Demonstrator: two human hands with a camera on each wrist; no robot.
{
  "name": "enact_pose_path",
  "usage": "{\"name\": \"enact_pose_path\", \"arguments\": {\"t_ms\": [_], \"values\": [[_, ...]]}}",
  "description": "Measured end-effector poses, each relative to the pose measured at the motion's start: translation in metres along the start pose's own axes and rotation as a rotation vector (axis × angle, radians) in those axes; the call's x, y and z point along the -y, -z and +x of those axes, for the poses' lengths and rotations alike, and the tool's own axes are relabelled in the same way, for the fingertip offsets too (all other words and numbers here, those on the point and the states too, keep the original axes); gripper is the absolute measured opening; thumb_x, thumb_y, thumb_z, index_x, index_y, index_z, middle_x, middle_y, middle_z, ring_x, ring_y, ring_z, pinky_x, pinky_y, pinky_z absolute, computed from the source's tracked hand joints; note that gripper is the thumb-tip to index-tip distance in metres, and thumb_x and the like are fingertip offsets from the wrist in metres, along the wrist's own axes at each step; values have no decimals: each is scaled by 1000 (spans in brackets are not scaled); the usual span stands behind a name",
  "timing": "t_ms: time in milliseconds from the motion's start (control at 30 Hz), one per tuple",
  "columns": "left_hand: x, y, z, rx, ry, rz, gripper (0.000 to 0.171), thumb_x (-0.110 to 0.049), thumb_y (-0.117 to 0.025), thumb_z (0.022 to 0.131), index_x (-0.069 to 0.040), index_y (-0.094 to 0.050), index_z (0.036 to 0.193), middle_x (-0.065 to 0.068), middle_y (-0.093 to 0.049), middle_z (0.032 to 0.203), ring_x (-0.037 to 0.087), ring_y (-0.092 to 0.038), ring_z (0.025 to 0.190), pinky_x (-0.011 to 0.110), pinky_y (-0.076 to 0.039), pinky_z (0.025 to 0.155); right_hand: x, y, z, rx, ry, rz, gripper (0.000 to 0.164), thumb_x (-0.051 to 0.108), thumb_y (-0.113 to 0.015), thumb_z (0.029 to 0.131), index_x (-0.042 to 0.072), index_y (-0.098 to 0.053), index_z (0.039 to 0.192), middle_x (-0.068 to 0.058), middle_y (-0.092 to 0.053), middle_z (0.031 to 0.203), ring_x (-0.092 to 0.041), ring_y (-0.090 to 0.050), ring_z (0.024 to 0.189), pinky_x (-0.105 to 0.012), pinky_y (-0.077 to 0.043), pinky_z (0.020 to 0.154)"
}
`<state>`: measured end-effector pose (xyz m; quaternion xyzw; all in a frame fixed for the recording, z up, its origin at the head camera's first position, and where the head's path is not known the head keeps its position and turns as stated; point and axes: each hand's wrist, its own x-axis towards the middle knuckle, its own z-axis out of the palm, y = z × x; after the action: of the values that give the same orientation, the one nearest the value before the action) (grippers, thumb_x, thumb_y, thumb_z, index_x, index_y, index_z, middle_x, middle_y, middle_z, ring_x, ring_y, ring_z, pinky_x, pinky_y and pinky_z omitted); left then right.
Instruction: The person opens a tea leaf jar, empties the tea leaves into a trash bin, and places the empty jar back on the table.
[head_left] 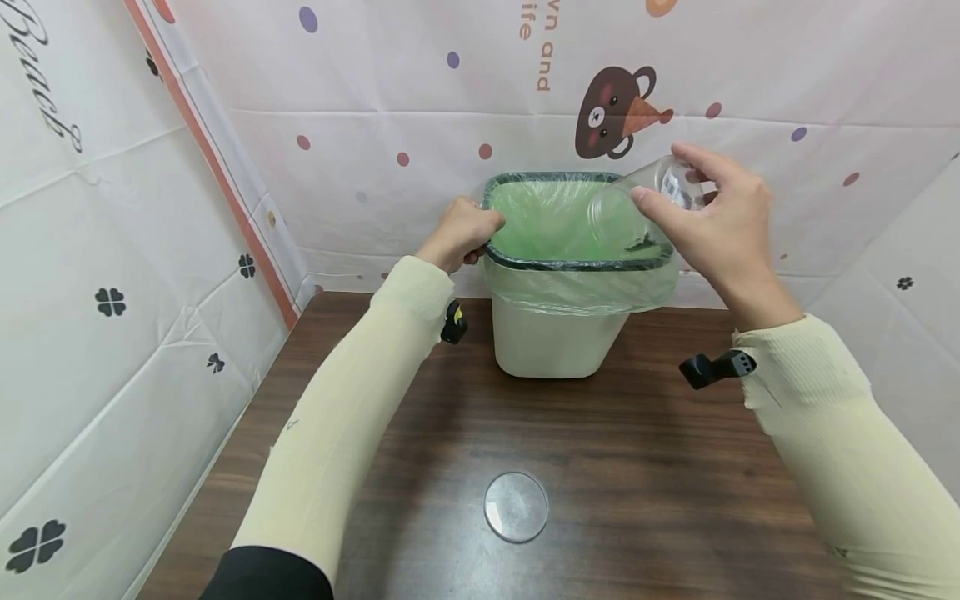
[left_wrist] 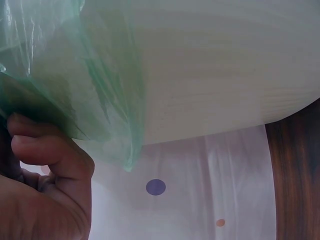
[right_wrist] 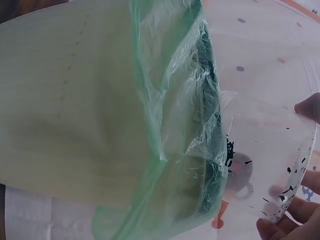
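Note:
A pale trash bin, lined with a thin green plastic bag folded over its dark rim, stands at the back of the table. At the bin's left edge my left hand grips the rim and bag, fingers curled; the left wrist view shows the bag close against them. My right hand holds a clear plastic cup between thumb and fingers. The cup is tilted, its mouth over the bin's right side. Small dark flakes gather at its mouth, and several more cling near its base.
A round clear lid lies flat on the dark wooden table, in front of the bin. Right behind the bin hangs a white printed cloth, and another printed cloth rises along the left side.

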<state>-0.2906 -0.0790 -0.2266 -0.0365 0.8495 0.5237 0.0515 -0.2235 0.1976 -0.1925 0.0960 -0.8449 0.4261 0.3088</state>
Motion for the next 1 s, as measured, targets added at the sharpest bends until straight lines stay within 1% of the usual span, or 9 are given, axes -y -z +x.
{"name": "enact_pose_path", "arguments": {"t_ms": [133,267,333,400,500,533,700,833,1000], "values": [[1,0,0,-3,-7,0,36,-15,-52,94,-18,-32,64,-3,-33,52,13,-34,42,29,-32,46,1,-1,2,22,-3,-14,63,35,-83,79,19,-65,137,-10,-64,127,-12,-54,86,-20,-43,72],[0,0,0,-7,-2,6,36,-15,-52,94,-18,-32,64,-2,-34,52,13,-35,43,28,-33,45,2,-3,3,36,16,-52,63,37,-82,79,21,-65,138,-9,-63,132,-16,-54,99,-20,-42,75],[0,0,0,-8,5,9,35,-15,-52,94,-19,-32,65,-2,-34,53,14,-36,43,28,-33,45,2,-3,4,49,41,-83,64,38,-81,80,19,-64,139,-9,-62,134,-20,-54,107,-27,-43,84],[0,1,-1,-6,7,8,36,-15,-52,94,-19,-32,65,-2,-34,53,14,-36,43,28,-32,45,1,-3,5,64,69,-111,65,37,-80,80,17,-63,139,-9,-62,136,-25,-53,115,-36,-42,94],[0,1,-1,-6,6,8,36,-14,-52,93,-19,-32,65,-2,-34,52,14,-36,43,28,-32,44,0,-4,7,94,102,-144,66,37,-79,80,14,-62,140,-10,-60,138,-31,-52,122,-52,-38,102],[0,1,-1,-5,6,8,36,-14,-52,93,-19,-32,64,-2,-34,52,14,-35,43,28,-32,44,0,-4,7,106,107,-150,67,38,-79,81,14,-62,140,-11,-60,139,-32,-52,123,-54,-38,102],[0,0,-1,-16,6,18,36,-15,-52,93,-19,-32,64,-2,-34,51,14,-35,42,28,-31,43,1,-5,10,162,114,-175,67,40,-77,83,13,-60,142,-12,-57,141,-31,-48,132,-54,-34,108],[1,0,-1,-17,-1,13,36,-15,-52,94,-19,-32,63,-2,-34,51,14,-35,43,28,-32,44,3,-5,12,200,105,-190,68,42,-76,84,13,-59,143,-13,-56,142,-32,-46,133,-55,-32,108],[1,0,-1,-4,-10,-6,37,-14,-52,94,-19,-32,63,-2,-33,51,14,-34,42,29,-32,45,5,-6,17,241,141,-209,67,41,-76,85,9,-60,141,-16,-56,142,-35,-46,135,-55,-27,113]]}}
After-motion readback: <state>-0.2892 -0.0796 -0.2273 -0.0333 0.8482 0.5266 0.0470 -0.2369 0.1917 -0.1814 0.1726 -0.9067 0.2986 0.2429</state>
